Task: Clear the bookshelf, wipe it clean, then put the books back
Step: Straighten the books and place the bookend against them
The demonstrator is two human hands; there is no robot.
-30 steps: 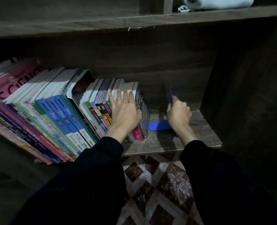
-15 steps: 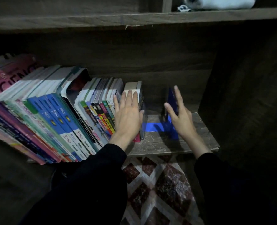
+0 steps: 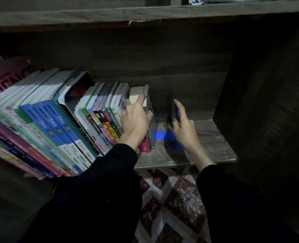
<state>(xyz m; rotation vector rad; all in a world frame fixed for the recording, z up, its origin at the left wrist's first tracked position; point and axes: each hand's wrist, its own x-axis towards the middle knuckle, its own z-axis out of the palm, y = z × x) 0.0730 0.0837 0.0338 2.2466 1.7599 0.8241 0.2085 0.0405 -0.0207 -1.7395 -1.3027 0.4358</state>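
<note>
My left hand [image 3: 136, 121] grips the end books [image 3: 99, 118] left of the blue bookend [image 3: 162, 135] — my right hand [image 3: 184, 128] presses straight fingers against its upright, bookshelf wall [image 3: 254, 106] just right.

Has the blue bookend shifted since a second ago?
Yes. The blue bookend has slid slightly left, away from the shelf's right wall toward the books, right hand pressing it.
</note>
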